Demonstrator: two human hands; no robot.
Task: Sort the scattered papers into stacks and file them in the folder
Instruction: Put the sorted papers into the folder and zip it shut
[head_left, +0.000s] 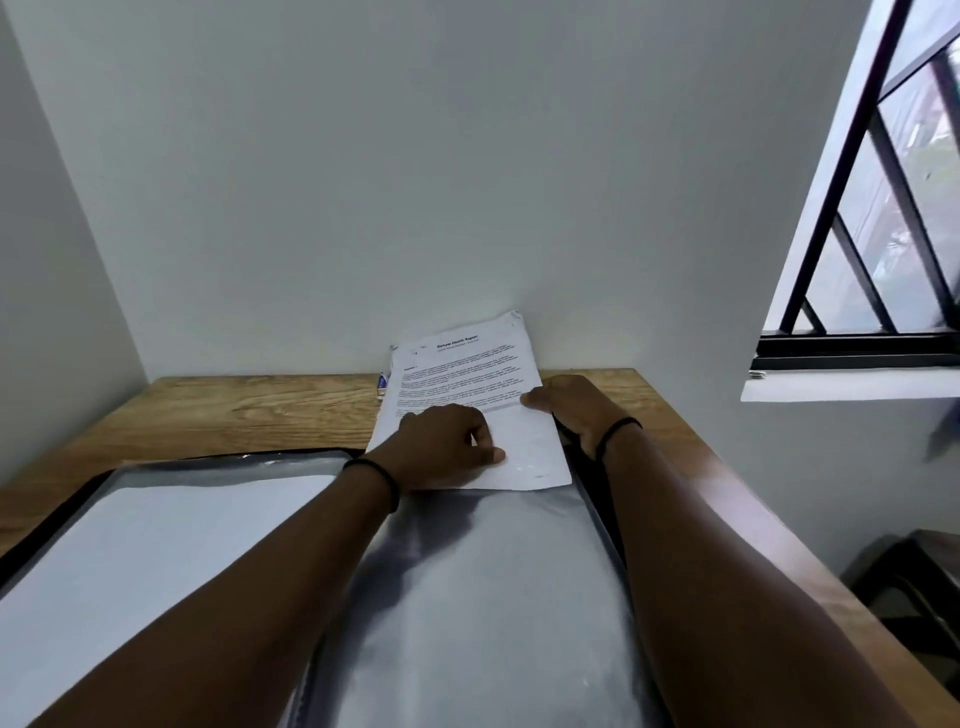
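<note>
We look down over two bare forearms at a stack of printed papers (467, 379) propped against the white wall (363, 182) at the back of a wooden tabletop (234, 410). The top sheet carries a bold heading and several blocks of small text we cannot read; its far edge leans on the wall and its near edge lies over the top of an open folder (467, 597).

The left hand (441, 447) rests on the lower half of the stack, fingers (483, 428) curled and the thumb pressed flat on the sheet near its bottom edge. The right hand (576, 410) grips the stack's right edge, thumb on top of the paper and fingers (582, 389) wrapped behind it. Each wrist wears a thin black band.

The folder lies spread across the near tabletop, black-edged, with shiny clear plastic sleeves; the left-hand sleeve (156, 551) shows a plain white sheet inside, the right-hand one reflects grey light and the shadows of the arms.

A small blue-and-white object (383, 381), too small to identify, sits on the tabletop just left of the papers by the wall. At upper right we see a black-framed window (872, 208) with bars above a white sill (852, 387).
</note>
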